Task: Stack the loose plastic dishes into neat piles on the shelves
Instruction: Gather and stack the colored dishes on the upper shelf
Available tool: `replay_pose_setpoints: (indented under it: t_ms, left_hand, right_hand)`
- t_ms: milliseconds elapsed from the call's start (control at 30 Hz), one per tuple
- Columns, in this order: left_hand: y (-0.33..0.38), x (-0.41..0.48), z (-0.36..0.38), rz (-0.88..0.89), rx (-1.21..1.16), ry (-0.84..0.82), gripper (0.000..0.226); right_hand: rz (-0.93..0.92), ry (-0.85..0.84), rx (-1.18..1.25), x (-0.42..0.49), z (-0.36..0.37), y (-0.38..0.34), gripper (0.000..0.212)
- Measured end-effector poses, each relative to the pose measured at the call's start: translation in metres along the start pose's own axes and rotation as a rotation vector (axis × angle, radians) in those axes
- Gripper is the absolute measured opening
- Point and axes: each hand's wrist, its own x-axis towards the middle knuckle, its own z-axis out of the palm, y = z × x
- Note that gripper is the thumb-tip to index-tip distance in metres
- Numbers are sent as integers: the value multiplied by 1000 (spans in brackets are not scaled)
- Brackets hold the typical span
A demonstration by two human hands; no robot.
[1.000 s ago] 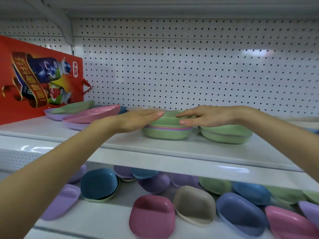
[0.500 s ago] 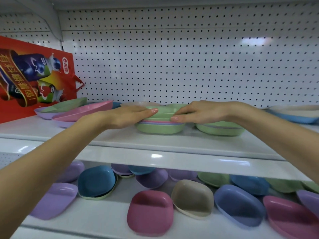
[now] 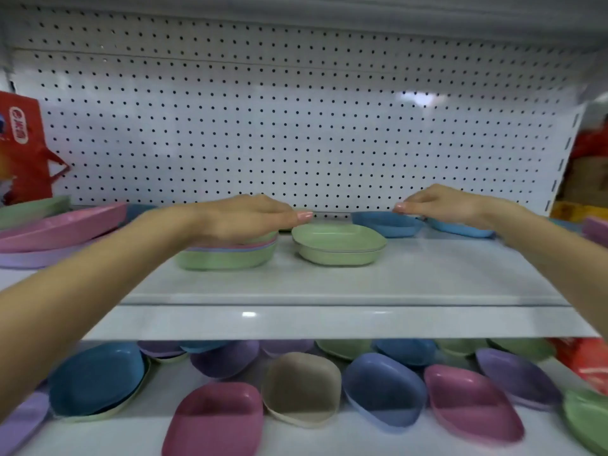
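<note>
A: What takes up most of the view?
B: A white pegboard panel (image 3: 296,126) at the back. The upper shelf (image 3: 329,281) runs in front of it, and the lower shelf (image 3: 131,432) lies beneath.

A: Where are the dishes?
B: On both shelves. The lower one holds loose dishes lying at all angles: a dark blue dish (image 3: 95,380) on the left, a pink dish (image 3: 214,419) and a beige dish (image 3: 301,386) in the middle, and purple, blue and green ones around them. On the far left of the upper shelf lean some large plates (image 3: 59,225), pink, green and purple, in front of a red bag (image 3: 23,159).

A: And the neat piles?
B: Two stand mid-shelf, just beside each other. The mixed pile (image 3: 227,260) has a green dish at the bottom with purple, pink and blue rims above it. To its right sits the green pair (image 3: 339,246). Behind that, near the panel, is a light blue dish (image 3: 385,223), with a second blue dish (image 3: 460,229) to its right.

A: The hands?
B: The left hand (image 3: 243,217) lies flat on top of the mixed pile, fingers straight and together. The right hand (image 3: 444,202) reaches over the light blue dish, fingertips at its rim. I cannot tell whether it grips the rim or only touches it.
</note>
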Motion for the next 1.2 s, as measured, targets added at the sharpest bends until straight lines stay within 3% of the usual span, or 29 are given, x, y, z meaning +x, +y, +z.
replay_pose_setpoints:
  t_ms: [400, 533, 800, 867, 1033, 1200]
  left_hand:
    - [51, 31, 15, -10, 10, -114, 61]
    - [46, 37, 15, -12, 88, -175, 64]
    - [41, 37, 15, 14, 139, -162, 61]
    - [37, 38, 15, 37, 107, -146, 62]
    - [30, 40, 11, 144, -24, 77, 55]
    - [18, 43, -6, 181, -237, 309, 54]
  right_hand:
    - [-48, 85, 4, 12, 3, 40, 14]
    - [-58, 27, -104, 22, 9, 37, 23]
    - [-125, 121, -209, 20, 15, 37, 3]
    - [-125, 157, -203, 14, 10, 35, 12]
    - [-191, 367, 8, -10, -4, 8, 7]
    - [-356, 324, 72, -35, 6, -40, 8]
